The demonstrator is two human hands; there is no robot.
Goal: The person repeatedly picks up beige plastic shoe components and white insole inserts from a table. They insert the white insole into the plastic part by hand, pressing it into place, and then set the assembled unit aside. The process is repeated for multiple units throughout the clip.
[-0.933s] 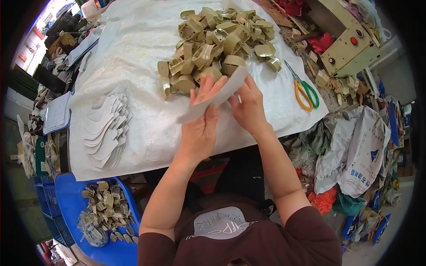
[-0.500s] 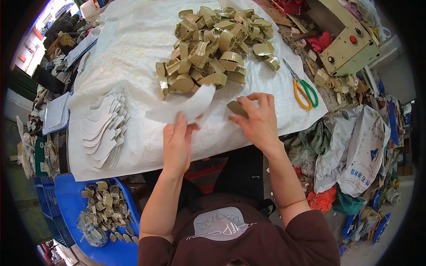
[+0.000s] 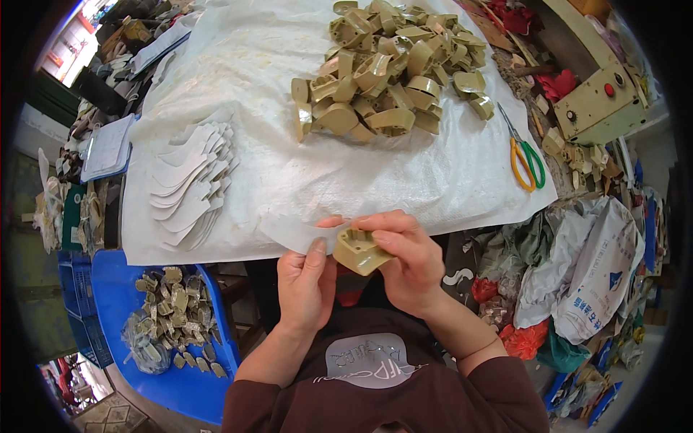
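My left hand [image 3: 309,285] pinches a white curved sheet piece [image 3: 297,234] between thumb and fingers. A glossy olive shoe heel [image 3: 359,254] is gripped in my right hand [image 3: 410,265], its hollow, ribbed end tilted up. The sheet's right end meets the heel's left side just above my lap, at the table's near edge; whether it is stuck there I cannot tell. Beyond my hands lies a heap of similar heels [image 3: 390,76]. Fanned out to the left is a stack of white curved pieces [image 3: 189,189].
Scissors [image 3: 525,155] with yellow and green handles lie at the table's right side. A cream control box [image 3: 603,105] with a red button stands beyond them. At lower left, a blue chair [image 3: 119,289] bears more heels and a plastic bag. White sacks [image 3: 592,267] crowd the lower right.
Both hands have drawn nearer to me and come together, bringing the white piece against the heel. The heel now shows fully in my right hand. The whole view has shifted slightly.
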